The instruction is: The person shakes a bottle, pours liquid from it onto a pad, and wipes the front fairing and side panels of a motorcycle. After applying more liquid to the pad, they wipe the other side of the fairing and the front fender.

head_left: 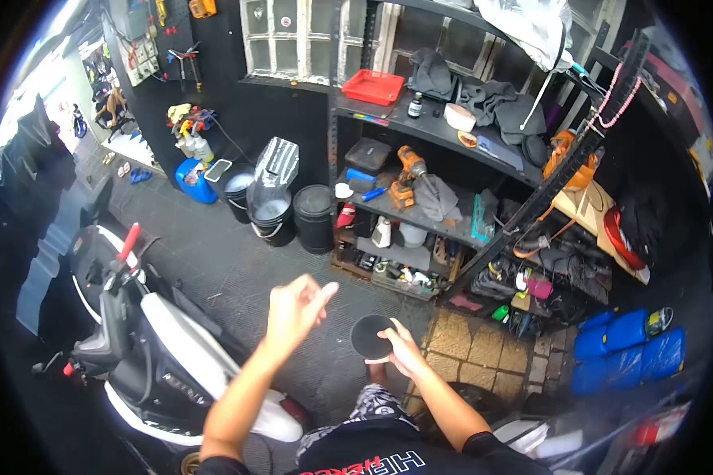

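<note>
My right hand (402,348) grips a flat, round black disc (370,336) by its right edge, thumb on the upper face. The disc's face is plain dark and turned up toward me. My left hand (299,307) is raised to the left of the disc and apart from it, with its fingers loosely bent, the thumb pointing away from them, and nothing in it. To the left of that arm stands a white and black scooter (184,324) with a red grip on its handlebar.
A black metal shelf (444,141) ahead carries a red tray (372,86), an orange cordless drill (412,162) and dark cloths. Black buckets (314,219) line the wall beside a blue jug (195,180). Several blue containers (630,348) sit at right, past stone floor tiles (483,348).
</note>
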`<state>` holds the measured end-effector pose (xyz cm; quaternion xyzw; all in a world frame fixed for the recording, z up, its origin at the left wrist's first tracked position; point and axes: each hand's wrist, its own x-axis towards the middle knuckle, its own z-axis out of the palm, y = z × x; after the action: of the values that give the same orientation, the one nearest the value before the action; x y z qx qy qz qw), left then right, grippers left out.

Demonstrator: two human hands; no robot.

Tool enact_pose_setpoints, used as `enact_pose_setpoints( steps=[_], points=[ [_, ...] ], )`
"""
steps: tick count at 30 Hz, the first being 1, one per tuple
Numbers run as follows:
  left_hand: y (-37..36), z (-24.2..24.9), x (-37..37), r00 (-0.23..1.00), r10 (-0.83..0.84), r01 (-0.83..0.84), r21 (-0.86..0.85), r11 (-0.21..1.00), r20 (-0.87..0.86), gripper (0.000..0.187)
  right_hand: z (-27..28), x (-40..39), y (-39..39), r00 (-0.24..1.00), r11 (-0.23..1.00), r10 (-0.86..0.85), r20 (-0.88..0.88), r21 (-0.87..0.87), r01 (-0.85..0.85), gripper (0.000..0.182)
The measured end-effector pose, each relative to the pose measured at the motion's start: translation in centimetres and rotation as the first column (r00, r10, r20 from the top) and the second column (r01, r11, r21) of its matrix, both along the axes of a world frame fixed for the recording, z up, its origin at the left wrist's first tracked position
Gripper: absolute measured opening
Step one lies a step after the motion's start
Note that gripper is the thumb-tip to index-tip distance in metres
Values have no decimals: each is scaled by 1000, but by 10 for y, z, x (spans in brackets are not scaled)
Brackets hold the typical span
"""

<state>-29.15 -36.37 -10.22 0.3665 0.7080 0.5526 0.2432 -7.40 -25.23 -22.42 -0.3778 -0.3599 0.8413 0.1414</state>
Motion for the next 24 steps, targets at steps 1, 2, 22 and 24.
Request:
enact_pose_setpoints(
  steps=[1,2,22,24],
  points=[
    [46,7,-7,996,-59,58,-14,998,-63,40,-3,6,27,1000,1000,7,10,3,-7,46],
    [94,21,-10,985,-96,101,30,994,-145,43,-8,11,52,1000,999,-15,16,46,14,44],
    [457,29,-66,809,227,-44,329,943,-543,52,41,20,306,988,971,-152,-39,181,156,48],
    [415,50,-49,902,-13,98,175,980,-431,50,71,-2,315,985,960,-142,-94,228,160,52]
  ],
)
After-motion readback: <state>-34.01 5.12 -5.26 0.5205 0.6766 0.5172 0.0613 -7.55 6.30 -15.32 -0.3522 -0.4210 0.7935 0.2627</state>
